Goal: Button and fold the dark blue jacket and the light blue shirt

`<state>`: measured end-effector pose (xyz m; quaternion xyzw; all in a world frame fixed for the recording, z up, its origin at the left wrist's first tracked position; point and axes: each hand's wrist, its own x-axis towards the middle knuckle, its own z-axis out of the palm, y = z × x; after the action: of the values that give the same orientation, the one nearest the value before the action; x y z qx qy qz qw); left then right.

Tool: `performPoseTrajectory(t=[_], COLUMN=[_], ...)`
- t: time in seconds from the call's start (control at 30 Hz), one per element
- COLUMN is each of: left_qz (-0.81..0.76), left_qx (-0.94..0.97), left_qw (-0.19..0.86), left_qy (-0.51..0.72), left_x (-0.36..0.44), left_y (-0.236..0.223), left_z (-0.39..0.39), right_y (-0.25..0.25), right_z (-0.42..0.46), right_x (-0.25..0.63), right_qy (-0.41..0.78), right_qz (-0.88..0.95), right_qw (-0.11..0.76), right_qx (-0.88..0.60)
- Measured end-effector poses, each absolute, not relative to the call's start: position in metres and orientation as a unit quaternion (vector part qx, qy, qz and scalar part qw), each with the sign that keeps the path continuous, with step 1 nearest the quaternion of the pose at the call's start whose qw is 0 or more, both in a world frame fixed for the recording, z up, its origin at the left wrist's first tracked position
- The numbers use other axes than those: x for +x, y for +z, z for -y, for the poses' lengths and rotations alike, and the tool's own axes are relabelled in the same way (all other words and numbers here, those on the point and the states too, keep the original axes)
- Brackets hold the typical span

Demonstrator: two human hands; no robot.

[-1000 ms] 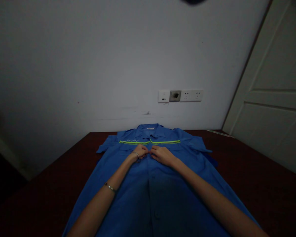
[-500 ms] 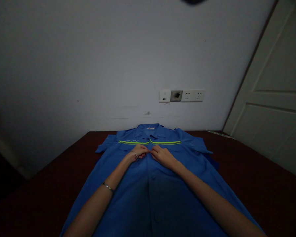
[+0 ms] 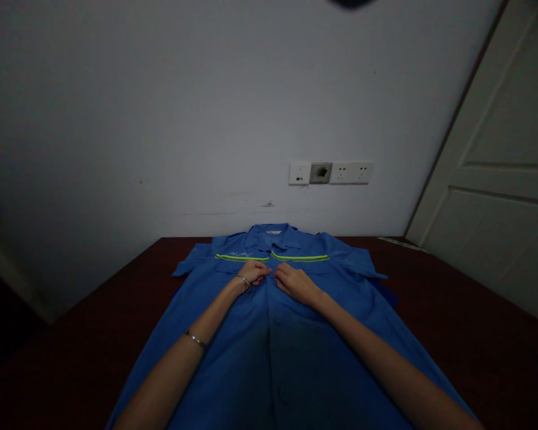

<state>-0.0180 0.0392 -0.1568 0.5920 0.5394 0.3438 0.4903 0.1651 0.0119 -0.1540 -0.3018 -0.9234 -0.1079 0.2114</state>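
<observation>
Fingertips [image 3: 269, 272] part slightly; left hand [image 3: 253, 272], right hand [image 3: 297, 283] narrowly curled at shirt [image 3: 246, 340], hold unclear; loose pinch could drop edge.

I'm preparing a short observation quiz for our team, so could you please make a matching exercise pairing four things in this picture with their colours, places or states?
Things:
1. shirt
2. wall sockets
3. table
4. chest stripes

Descriptions:
A. dark reddish-brown
B. bright yellow-green
C. blue, laid out front side up
D. mounted on the wall, above table level

Right pairs: 1-C, 2-D, 3-A, 4-B
</observation>
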Motion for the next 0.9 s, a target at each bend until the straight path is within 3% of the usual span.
performPoseTrajectory(t=[0.3, 0.73, 0.9], left_qz=[-0.523, -0.505, -0.505], left_qx=[0.585, 0.604, 0.661], left_qw=[0.511, 0.488, 0.441], left_qy=[0.351, 0.377, 0.337], left_x=[-0.015, -0.009, -0.023], left_y=[-0.150, -0.155, -0.137], left_z=[-0.035, -0.036, -0.034], right_y=[-0.158, -0.153, -0.153], right_z=[-0.014, -0.011, -0.011], right_x=[0.167, 0.163, 0.166], right_qy=[0.026, -0.091, -0.056], right_qz=[0.900, 0.913, 0.903], right_qw=[0.278, 0.207, 0.239], right_qx=[-0.336, -0.339, -0.353])
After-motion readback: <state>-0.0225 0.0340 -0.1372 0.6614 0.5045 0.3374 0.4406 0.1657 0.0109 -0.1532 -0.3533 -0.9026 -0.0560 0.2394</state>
